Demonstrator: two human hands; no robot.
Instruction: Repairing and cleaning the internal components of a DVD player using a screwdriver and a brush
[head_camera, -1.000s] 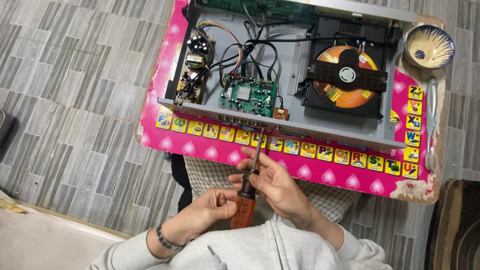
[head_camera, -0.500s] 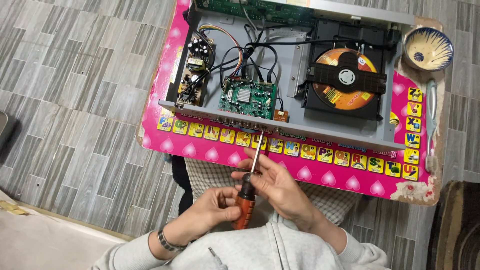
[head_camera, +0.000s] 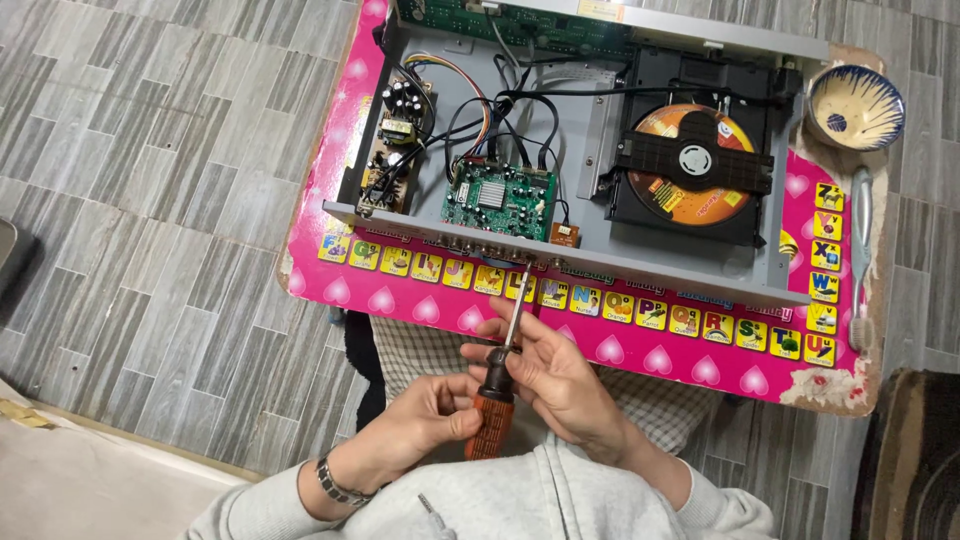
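Observation:
My left hand (head_camera: 415, 425) grips the orange and black handle of a screwdriver (head_camera: 492, 405). Its metal shaft points up to the near edge of an opened disc player (head_camera: 590, 150). My right hand (head_camera: 555, 375) cups the upper handle and shaft, fingers curled round it. Inside the player sit a green circuit board (head_camera: 498, 200), a brown power board (head_camera: 392, 135) with capacitors, bundled wires, and a black disc tray holding an orange disc (head_camera: 692, 160). The player rests on a small pink table (head_camera: 620, 350) edged with alphabet picture tiles.
A blue-and-white bowl (head_camera: 855, 105) stands at the table's far right corner, with a pale slender tool (head_camera: 860, 240) lying below it. Grey wood-look floor tiles (head_camera: 150, 200) surround the table. A dark mat (head_camera: 915, 460) lies at the right edge.
The view has shifted slightly downward over the player. Both hands and the screwdriver stay in about the same place, the tip still at the player's near edge.

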